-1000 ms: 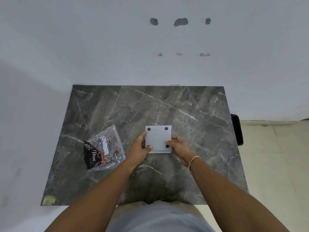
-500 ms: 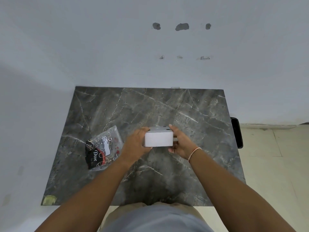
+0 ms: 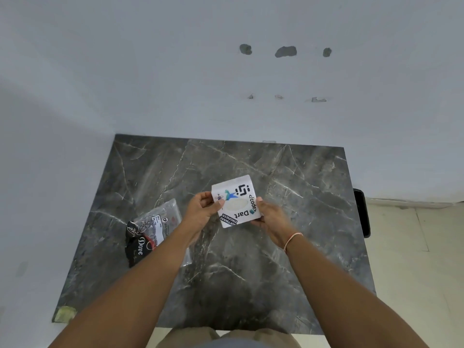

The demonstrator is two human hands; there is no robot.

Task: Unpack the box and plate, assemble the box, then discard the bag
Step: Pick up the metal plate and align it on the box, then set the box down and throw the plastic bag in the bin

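A white square box (image 3: 236, 200) covered in stickers ("Dart", "code") is held above the dark marble table (image 3: 301, 187), its stickered face turned up toward me and slightly tilted. My left hand (image 3: 202, 209) grips its left edge with the thumb on top. My right hand (image 3: 270, 217) holds its right lower edge. A crumpled clear plastic bag (image 3: 153, 229) with a black "Dove" print lies flat on the table to the left of my left forearm. I cannot make out a separate plate.
The table stands against a white wall at the back and left. A black object (image 3: 362, 212) sits just off the table's right edge. A small greenish scrap (image 3: 65, 313) lies at the near left corner. Tiled floor shows on the right.
The box was lifted off the table and flipped over: first its plain side with black dots showed, then its side edge, now the stickered face is up. The bag stayed put.
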